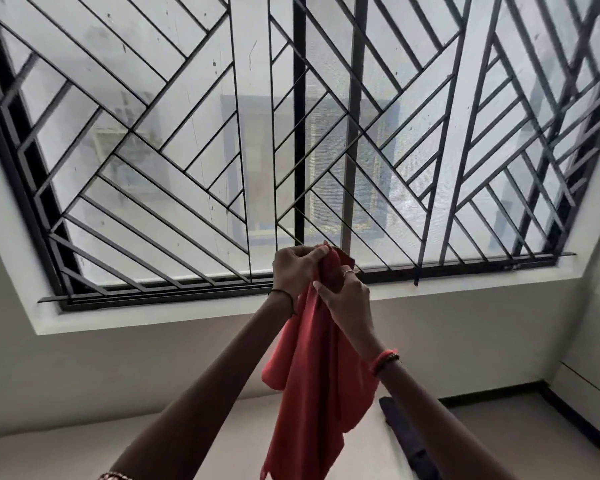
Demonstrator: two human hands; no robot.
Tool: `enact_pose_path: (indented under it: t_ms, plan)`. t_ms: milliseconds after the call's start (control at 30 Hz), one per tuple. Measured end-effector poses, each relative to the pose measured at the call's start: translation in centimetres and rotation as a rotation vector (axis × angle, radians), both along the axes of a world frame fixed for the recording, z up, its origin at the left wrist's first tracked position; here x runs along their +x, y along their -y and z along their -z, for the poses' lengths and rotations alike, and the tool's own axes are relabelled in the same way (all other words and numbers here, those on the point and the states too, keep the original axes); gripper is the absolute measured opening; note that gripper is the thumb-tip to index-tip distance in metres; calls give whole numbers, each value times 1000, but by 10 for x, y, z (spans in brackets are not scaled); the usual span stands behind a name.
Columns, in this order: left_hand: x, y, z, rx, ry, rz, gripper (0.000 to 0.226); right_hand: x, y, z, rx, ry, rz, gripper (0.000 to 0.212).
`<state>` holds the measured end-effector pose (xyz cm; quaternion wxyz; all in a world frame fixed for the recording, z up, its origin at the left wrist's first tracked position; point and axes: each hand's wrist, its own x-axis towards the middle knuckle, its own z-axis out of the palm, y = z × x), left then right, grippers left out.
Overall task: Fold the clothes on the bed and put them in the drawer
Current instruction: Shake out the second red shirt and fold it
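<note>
A red garment (pixel 316 386) hangs in the air in front of me, held up high before the window. My left hand (pixel 297 270) grips its bunched top edge from the left. My right hand (pixel 347 301) pinches the cloth just below and to the right, a ring on one finger. The two hands are close together, almost touching. The garment's lower part drapes down over the pale bed (pixel 253 441) and runs out of the bottom of the view. No drawer is in sight.
A dark garment (pixel 407 434) lies on the bed at lower right, partly behind my right forearm. A large window with a black metal grille (pixel 291 133) fills the wall ahead above a white sill (pixel 465 282). A wall corner stands at the right.
</note>
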<state>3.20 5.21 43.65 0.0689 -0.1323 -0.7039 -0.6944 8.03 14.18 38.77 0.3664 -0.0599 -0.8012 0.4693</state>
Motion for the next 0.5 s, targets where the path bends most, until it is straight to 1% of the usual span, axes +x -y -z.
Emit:
enact_pose_path:
  t_ms: [67,167,200,233,267,333,400,433,500]
  plan:
    - [0,7,-2,-2,-3,-13,21,1,-6,0,-87,19,-143,18]
    - [-1,14,-3,18,15,13,16,6,-15,0,-406,12,-421,16]
    - [-2,15,-2,9,17,11,17,7,-17,0,-503,10,-492,15]
    - [-2,15,-1,-3,17,10,18,8,-19,0,-553,12,-530,17]
    - [-3,15,-1,-9,22,14,18,8,-21,-1,-558,15,-540,18]
    - [-4,15,2,-6,33,26,18,7,-22,-1,-486,19,-505,10]
    - [-5,14,4,4,43,32,22,7,-22,-2,-430,32,-468,12]
    - [-5,14,4,11,48,38,24,8,-22,-3,-442,39,-472,13]
    - [-5,12,5,16,55,52,24,11,-24,-3,-547,60,-520,13]
